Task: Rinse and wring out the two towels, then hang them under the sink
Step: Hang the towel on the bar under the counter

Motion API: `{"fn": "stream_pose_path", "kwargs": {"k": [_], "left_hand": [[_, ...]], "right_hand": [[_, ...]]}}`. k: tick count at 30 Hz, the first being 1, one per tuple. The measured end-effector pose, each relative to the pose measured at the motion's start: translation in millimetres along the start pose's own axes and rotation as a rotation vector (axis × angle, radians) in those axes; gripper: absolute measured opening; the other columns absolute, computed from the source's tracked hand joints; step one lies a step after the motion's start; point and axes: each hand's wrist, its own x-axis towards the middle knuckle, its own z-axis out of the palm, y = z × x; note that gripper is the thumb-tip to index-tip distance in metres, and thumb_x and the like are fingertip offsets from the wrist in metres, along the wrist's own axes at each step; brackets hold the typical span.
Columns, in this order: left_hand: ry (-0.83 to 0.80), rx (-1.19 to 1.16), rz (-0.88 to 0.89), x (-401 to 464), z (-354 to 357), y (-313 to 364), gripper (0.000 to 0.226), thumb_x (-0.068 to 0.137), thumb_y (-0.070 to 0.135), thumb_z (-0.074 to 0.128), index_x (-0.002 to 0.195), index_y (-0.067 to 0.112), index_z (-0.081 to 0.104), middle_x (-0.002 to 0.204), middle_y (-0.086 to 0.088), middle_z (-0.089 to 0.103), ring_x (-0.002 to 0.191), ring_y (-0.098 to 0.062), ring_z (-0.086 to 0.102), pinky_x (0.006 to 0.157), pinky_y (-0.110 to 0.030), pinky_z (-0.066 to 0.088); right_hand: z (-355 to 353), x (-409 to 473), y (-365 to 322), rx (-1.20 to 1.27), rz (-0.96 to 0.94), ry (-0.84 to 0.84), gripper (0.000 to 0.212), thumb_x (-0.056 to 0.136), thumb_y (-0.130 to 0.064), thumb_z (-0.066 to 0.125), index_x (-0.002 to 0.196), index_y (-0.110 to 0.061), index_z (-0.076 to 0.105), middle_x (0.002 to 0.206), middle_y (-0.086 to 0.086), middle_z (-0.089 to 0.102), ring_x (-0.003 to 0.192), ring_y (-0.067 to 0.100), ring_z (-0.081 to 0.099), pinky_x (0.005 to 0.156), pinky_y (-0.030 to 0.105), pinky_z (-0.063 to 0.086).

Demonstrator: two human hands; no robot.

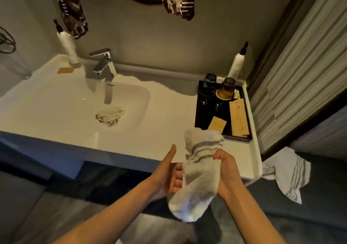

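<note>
Item: white grey-striped terry towel [195, 170], held before the white sink [131, 101]; my right hand [228, 170] clenches it, my left hand [171, 176] spread open alongside.

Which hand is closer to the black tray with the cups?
Right. The right hand grips the towel just below the black tray; the left hand sits farther left, beyond the towel.

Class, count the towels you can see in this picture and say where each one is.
3: a striped towel held in both hands, a crumpled towel in the sink basin, another striped towel hanging at the counter's right end.
</note>
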Motion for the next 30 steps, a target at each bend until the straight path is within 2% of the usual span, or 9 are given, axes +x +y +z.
{"fn": "stream_pose_path", "kwargs": {"k": [2, 5, 7, 10, 12, 15, 20, 25, 30], "left_hand": [[0.058, 0.115, 0.001, 0, 9, -19, 0.065, 0.075, 0.074, 0.066, 0.097, 0.013, 0.058, 0.072, -0.005, 0.046, 0.060, -0.021, 0.041, 0.060, -0.033, 0.018], [0.195, 0.165, 0.008, 2, 19, -47, 0.025, 0.090, 0.036, 0.069, 0.094, 0.011, 0.073, 0.071, -0.003, 0.071, 0.062, -0.017, 0.067, 0.057, -0.027, 0.049], [0.242, 0.077, 0.024, 8, 15, -63, 0.024, 0.090, 0.023, 0.068, 0.103, 0.003, 0.073, 0.082, -0.009, 0.076, 0.073, -0.021, 0.073, 0.066, -0.031, 0.056], [0.330, 0.001, 0.017, 14, 9, -87, 0.026, 0.092, 0.023, 0.068, 0.100, -0.001, 0.075, 0.082, -0.015, 0.076, 0.068, -0.023, 0.073, 0.057, -0.030, 0.057], [0.463, 0.260, 0.005, 19, 0, -105, 0.026, 0.092, 0.030, 0.069, 0.094, 0.005, 0.075, 0.077, -0.014, 0.073, 0.055, -0.021, 0.067, 0.045, -0.028, 0.050], [0.629, 0.547, 0.071, 31, -23, -127, 0.013, 0.091, 0.029, 0.067, 0.091, 0.016, 0.067, 0.088, -0.010, 0.069, 0.070, -0.019, 0.062, 0.061, -0.031, 0.048], [0.679, 0.495, 0.264, 48, -58, -156, 0.002, 0.096, 0.015, 0.062, 0.098, 0.015, 0.063, 0.090, -0.004, 0.067, 0.084, -0.017, 0.061, 0.072, -0.028, 0.048], [0.724, 0.426, 0.414, 79, -85, -151, 0.004, 0.098, 0.013, 0.059, 0.101, 0.012, 0.061, 0.092, -0.003, 0.065, 0.086, -0.017, 0.060, 0.063, -0.011, 0.047], [0.686, 0.229, 0.552, 122, -92, -101, 0.020, 0.094, 0.030, 0.066, 0.108, 0.016, 0.063, 0.108, -0.006, 0.071, 0.097, -0.024, 0.068, 0.086, -0.037, 0.055]], "right_hand": [[-27, -1, 10, -0.087, 0.072, 0.058, 0.022, 0.083, -0.010, 0.049, 0.097, 0.002, 0.062, 0.079, 0.020, 0.067, 0.077, 0.035, 0.060, 0.076, 0.045, 0.049], [-59, -5, 26, -0.299, 0.089, 0.186, 0.018, 0.094, -0.008, 0.042, 0.089, -0.001, 0.057, 0.080, 0.020, 0.061, 0.072, 0.035, 0.057, 0.067, 0.043, 0.048], [-77, -4, 39, -0.379, 0.094, 0.220, 0.011, 0.094, -0.006, 0.046, 0.093, -0.002, 0.056, 0.083, 0.020, 0.061, 0.071, 0.034, 0.059, 0.067, 0.043, 0.050], [-100, 0, 60, -0.480, 0.125, 0.286, 0.020, 0.090, -0.003, 0.051, 0.108, 0.002, 0.058, 0.091, 0.022, 0.062, 0.079, 0.036, 0.060, 0.077, 0.046, 0.051], [-113, 5, 73, -0.534, 0.122, 0.326, 0.026, 0.089, 0.000, 0.053, 0.114, 0.005, 0.056, 0.099, 0.025, 0.060, 0.088, 0.036, 0.059, 0.085, 0.051, 0.050], [-139, 20, 97, -0.546, 0.077, 0.364, 0.025, 0.080, -0.003, 0.061, 0.105, -0.001, 0.061, 0.109, 0.023, 0.066, 0.098, 0.036, 0.064, 0.094, 0.059, 0.051], [-163, 50, 138, -0.538, -0.025, 0.407, 0.042, 0.082, 0.006, 0.049, 0.120, -0.005, 0.064, 0.113, 0.020, 0.070, 0.103, 0.036, 0.067, 0.094, 0.057, 0.053], [-159, 106, 133, -0.614, -0.112, 0.272, 0.025, 0.086, 0.009, 0.050, 0.100, -0.004, 0.066, 0.098, 0.027, 0.068, 0.081, 0.024, 0.068, 0.078, 0.037, 0.055], [-148, 173, 95, -0.632, -0.171, 0.249, 0.026, 0.088, 0.013, 0.044, 0.079, -0.006, 0.059, 0.057, -0.004, 0.071, 0.069, 0.018, 0.064, 0.059, 0.024, 0.056]]}}
